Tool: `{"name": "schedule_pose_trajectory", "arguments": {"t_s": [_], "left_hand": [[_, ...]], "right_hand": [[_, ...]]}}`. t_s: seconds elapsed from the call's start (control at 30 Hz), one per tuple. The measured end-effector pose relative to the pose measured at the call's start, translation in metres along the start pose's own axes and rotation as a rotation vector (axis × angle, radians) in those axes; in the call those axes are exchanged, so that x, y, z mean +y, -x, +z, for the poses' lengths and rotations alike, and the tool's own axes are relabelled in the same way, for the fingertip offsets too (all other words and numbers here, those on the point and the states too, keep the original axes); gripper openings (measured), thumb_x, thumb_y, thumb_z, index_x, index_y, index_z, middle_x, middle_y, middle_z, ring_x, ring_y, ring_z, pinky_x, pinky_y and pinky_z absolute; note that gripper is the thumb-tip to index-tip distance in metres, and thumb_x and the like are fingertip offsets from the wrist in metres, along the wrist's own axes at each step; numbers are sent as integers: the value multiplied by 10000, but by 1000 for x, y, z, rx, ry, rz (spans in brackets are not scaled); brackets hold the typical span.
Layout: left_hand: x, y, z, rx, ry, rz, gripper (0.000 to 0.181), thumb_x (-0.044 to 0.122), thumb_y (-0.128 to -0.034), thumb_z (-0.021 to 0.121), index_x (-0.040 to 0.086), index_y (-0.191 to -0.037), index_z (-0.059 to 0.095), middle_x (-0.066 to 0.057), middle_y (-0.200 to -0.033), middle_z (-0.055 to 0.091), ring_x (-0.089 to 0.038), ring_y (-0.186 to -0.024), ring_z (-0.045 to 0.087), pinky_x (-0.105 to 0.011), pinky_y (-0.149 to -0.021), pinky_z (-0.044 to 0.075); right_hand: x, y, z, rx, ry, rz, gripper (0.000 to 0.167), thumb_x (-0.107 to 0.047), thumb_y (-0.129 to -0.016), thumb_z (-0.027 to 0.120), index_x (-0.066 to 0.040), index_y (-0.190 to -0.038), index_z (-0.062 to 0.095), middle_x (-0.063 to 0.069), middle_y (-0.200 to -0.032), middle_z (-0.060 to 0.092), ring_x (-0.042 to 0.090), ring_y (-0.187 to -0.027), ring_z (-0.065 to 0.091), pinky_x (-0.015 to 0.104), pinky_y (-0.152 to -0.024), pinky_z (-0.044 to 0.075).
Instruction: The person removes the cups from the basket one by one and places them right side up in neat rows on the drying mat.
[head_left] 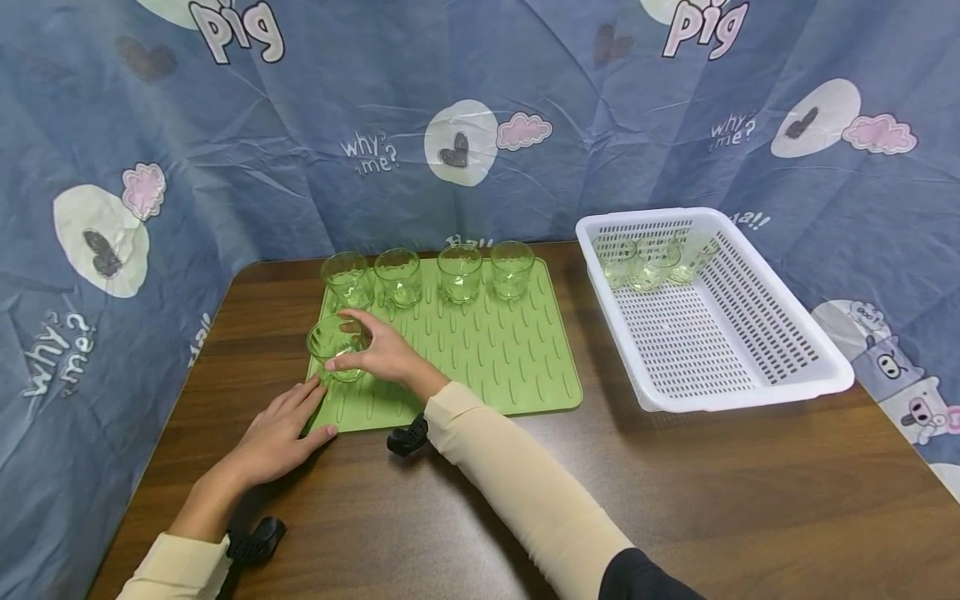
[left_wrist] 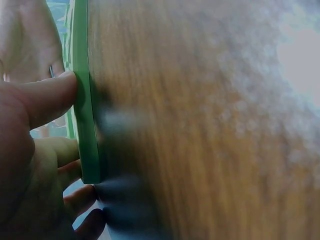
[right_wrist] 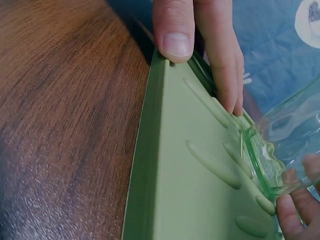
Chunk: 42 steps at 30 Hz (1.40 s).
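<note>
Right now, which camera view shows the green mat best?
The head view: most of the green mat shows, partly covered by glasses, left hand and right hand. The left wrist view shows mainly its edge; the right wrist view, a ridged part close up, the rest cut off.

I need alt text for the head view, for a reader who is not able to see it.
A person's right hand has a green-tinted glass in its grip at the left side of a green mat, while the left hand touches the mat's near-left corner. Four glasses stand along the far edge; a white basket at right holds more.
</note>
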<state>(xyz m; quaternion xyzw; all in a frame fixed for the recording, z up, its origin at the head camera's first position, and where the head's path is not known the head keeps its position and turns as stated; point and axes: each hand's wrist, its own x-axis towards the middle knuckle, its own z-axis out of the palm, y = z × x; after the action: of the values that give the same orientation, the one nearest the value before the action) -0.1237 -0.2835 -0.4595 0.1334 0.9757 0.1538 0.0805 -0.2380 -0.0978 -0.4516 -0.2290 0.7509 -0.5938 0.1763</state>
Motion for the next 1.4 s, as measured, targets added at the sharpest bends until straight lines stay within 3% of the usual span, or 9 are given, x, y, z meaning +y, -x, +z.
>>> {"name": "schedule_pose_trajectory", "arguments": {"t_s": [0.47,0.73,1.23,1.4], "left_hand": [[0,0,0,-4,0,-12,725,433,-1002,542,-14,-1531,329,-259,-1607,250,-522,-1441,248,-776,-1015,281],[1,-1,-1,-6,-3,-11,732,424,-1001,545,-26,-1532,319,-258,-1608,245,-523,-1442,245,-771,-1021,281],[1,1,-2,-2,-3,-14,728,412,-1001,548,-33,-1529,319,-264,-1605,247,-525,-1440,246,-775,-1017,282],[2,1,-1,-4,-1,-13,723,409,-1004,544,-36,-1528,321,-266,-1604,247,-525,-1440,245,-773,-1020,280]], "right_hand": [[-2,0,0,-7,2,14,845,-237,-815,822,-315,-1521,366,47,-1476,525,216,-1273,561,351,-1026,470],[-2,1,-3,-36,-18,11,827,-241,-849,792,-293,-1537,335,90,-1478,509,212,-1255,560,297,-968,475],[-3,1,-1,-46,20,16,842,-273,-866,776,-299,-1553,289,81,-1487,491,261,-1328,520,388,-1065,448],[-1,1,-1,-41,43,38,877,-308,-862,777,-294,-1568,257,103,-1562,399,311,-1416,435,470,-1121,406]]}}
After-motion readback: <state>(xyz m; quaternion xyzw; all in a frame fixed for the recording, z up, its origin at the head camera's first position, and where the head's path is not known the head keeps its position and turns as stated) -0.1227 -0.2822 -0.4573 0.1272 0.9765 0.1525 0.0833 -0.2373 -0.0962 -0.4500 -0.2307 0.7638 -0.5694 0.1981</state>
